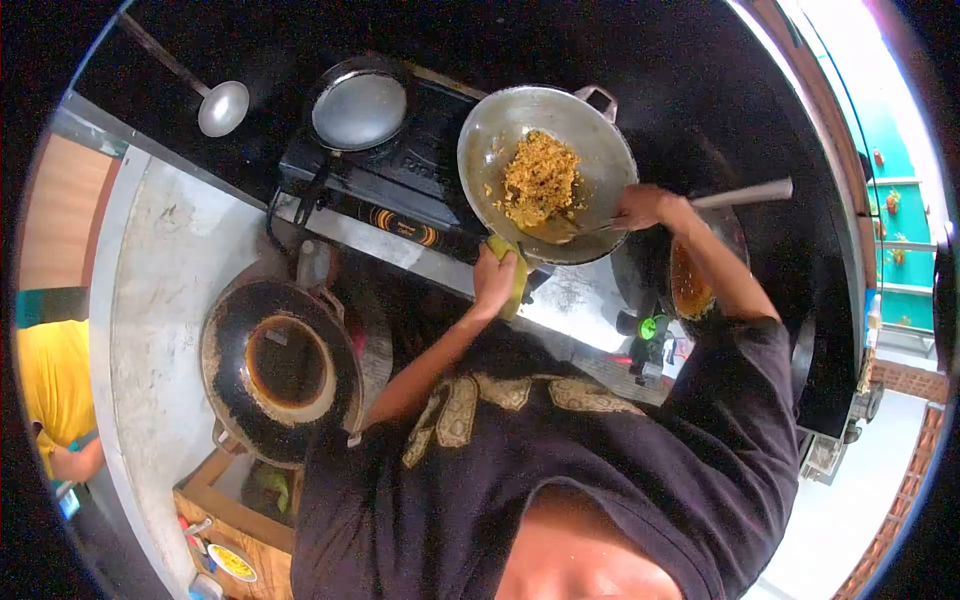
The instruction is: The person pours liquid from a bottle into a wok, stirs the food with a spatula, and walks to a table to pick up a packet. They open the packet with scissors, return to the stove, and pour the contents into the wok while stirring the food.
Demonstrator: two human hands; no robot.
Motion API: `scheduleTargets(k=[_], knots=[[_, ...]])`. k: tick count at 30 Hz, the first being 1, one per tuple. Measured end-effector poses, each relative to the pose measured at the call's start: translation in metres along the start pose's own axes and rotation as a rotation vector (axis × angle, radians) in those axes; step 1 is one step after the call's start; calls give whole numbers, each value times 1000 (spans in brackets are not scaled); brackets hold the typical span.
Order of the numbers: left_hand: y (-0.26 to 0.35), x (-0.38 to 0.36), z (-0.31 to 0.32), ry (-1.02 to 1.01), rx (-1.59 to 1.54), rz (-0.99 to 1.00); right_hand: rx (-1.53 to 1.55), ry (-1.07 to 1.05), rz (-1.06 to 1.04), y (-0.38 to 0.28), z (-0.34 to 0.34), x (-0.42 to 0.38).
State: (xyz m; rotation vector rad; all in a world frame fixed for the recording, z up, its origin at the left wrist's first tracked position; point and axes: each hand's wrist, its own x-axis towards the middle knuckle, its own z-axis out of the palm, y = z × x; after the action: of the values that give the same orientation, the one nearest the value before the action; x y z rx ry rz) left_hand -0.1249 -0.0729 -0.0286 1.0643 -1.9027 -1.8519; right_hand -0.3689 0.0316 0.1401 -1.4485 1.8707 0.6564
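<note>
A metal wok on the stove holds a heap of browned fried rice. My left hand is closed on a yellow-green cloth pressed at the wok's near rim; whatever handle lies under the cloth is hidden. My right hand is wrapped round a long-handled metal spatula. Its blade rests inside the wok at the near edge of the rice, and its pale handle end sticks out to the right. A second looped handle shows at the wok's far side.
A small frying pan sits on the left of the black gas stove. A ladle lies farther left. Below stands a large dark wok with brown liquid. Behind my right forearm is a pan with food. A person in yellow is far left.
</note>
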Motion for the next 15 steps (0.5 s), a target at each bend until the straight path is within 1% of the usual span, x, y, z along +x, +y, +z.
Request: scheduleTargets(k=[2,3,4,5,6,7,8,9,10,11,12,13,15], knots=[[-19,6,9,-1,-29,25,69,208,56,-30,6,13],[-19,6,10,-7,-8,47,131,274,153,-38,18,32],[-20,6,10,-17,14,69,195,340,252,-41,34,53],[-20,4,10,-29,38,92,213,410,290,-40,46,68],[-14,0,9,-36,27,48,232,480,328,-37,55,83],[-14,-2,10,-15,26,45,254,549,365,-33,62,96],[-14,-3,11,6,25,43,219,374,397,-12,62,106],[-14,-3,11,25,23,39,177,491,250,24,75,114],[-21,-1,12,-12,9,13,132,601,106,48,89,114],[-33,3,15,-52,-10,-16,331,565,140,43,72,89],[-41,4,18,-93,-33,-50,528,520,176,31,33,46],[-18,-3,9,-69,-44,-3,442,296,277,19,-5,20],[1,-9,3,-80,-39,-54,421,345,454,51,17,38]])
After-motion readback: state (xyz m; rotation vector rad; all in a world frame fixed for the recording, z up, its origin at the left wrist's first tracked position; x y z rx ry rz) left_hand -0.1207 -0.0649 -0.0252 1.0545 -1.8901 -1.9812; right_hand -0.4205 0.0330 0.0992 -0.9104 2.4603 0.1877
